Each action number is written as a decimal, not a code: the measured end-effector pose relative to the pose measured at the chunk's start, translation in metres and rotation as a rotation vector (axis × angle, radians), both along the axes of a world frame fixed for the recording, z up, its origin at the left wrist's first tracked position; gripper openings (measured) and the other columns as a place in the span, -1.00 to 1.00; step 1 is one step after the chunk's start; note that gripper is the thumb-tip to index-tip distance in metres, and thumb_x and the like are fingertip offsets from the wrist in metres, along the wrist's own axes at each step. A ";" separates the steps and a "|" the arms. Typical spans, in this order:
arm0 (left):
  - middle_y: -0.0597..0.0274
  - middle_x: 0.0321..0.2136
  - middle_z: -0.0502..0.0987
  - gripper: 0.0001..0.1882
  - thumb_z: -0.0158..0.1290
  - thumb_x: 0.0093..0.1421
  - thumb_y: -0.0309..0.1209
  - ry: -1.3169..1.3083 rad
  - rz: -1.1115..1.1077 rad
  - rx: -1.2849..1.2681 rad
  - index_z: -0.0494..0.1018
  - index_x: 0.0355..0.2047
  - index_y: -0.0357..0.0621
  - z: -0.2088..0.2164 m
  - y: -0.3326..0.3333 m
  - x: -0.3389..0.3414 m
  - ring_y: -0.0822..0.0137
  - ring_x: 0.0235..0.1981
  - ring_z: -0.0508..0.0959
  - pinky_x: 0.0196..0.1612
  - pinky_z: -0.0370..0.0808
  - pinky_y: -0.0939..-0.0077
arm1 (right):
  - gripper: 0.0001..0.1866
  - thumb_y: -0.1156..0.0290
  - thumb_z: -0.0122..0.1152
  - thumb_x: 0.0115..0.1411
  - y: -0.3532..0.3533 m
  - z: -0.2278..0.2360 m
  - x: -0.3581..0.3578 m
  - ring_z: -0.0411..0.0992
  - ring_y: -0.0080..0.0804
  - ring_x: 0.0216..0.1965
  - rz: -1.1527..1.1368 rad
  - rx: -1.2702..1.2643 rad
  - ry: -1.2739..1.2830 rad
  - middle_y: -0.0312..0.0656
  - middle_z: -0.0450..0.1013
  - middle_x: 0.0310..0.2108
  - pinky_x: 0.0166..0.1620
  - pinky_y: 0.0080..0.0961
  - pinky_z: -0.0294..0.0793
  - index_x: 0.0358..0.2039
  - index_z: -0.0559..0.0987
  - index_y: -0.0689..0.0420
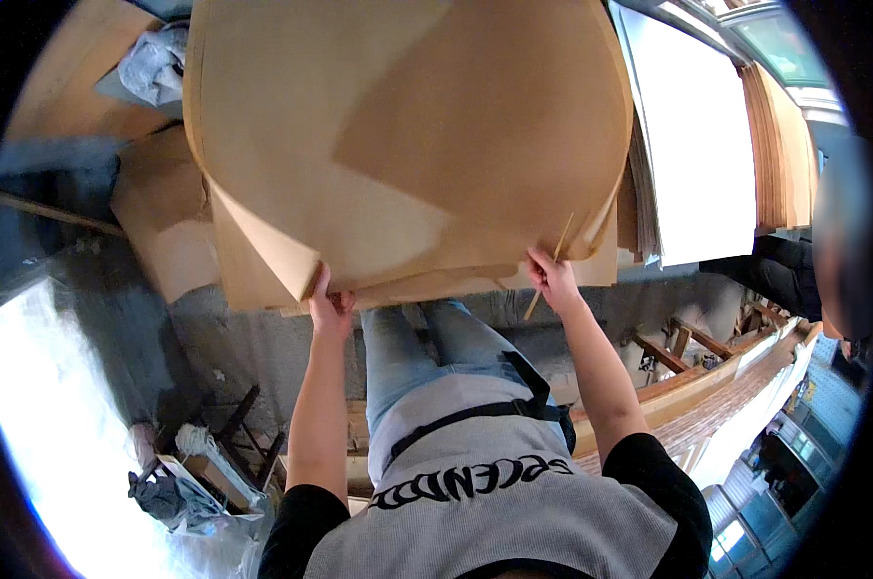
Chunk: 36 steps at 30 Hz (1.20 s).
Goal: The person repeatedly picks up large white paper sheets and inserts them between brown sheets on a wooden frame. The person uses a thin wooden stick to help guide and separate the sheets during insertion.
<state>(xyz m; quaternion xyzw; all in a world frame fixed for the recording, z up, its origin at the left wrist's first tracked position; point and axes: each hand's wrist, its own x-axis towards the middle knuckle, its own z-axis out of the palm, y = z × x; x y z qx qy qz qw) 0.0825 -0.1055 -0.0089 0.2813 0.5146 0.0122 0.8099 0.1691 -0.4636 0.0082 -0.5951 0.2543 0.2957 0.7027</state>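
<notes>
One large brown sheet [407, 125], stretching ahead of my grip; left hand [331, 305] pinching its near corner; right hand [550, 278] at its near edge, closed round one thin stick [564, 234], paper-pinch unclear. Best kept evenly taut.

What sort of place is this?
Probably a workshop handling paper, board or veneer, judging by the large brown sheet in front, the layered brown stack at upper right, and the big white sheet beside it.

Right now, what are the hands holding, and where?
Left hand: brown sheet, by its near left corner. Right hand: the sheet's near edge, plus a stick by its middle.
</notes>
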 end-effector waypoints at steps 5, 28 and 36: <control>0.30 -0.69 0.33 -0.75 0.02 0.07 -0.22 0.064 0.042 -0.008 0.33 -0.44 -0.14 0.009 -0.005 0.014 0.48 -0.84 0.15 -0.76 0.09 0.63 | -0.82 0.28 0.05 0.13 0.001 -0.002 0.004 0.10 -0.72 -0.70 -0.182 0.177 0.168 -0.40 0.25 -0.63 -0.74 -0.80 -0.07 -0.54 0.34 0.05; 0.37 -0.64 0.30 -0.75 0.04 0.08 -0.16 -0.089 -0.118 -0.340 0.30 -0.40 -0.02 -0.020 -0.025 -0.071 0.51 -0.78 0.18 -0.73 0.05 0.66 | -0.80 0.20 0.03 0.13 -0.050 -0.003 -0.043 0.06 -0.73 -0.74 -0.068 0.034 0.350 -0.44 0.22 -0.68 -0.77 -0.79 -0.05 -0.53 0.33 -0.01; 0.34 -0.63 0.33 -0.77 0.09 0.04 -0.21 -0.030 -0.188 -0.411 0.35 -0.45 -0.05 -0.040 -0.015 -0.062 0.44 -0.77 0.23 -0.72 0.13 0.61 | -0.82 0.23 0.04 0.12 -0.049 -0.009 -0.052 0.04 -0.71 -0.74 -0.135 -0.027 0.377 -0.45 0.18 -0.69 -0.79 -0.79 -0.09 -0.51 0.33 -0.02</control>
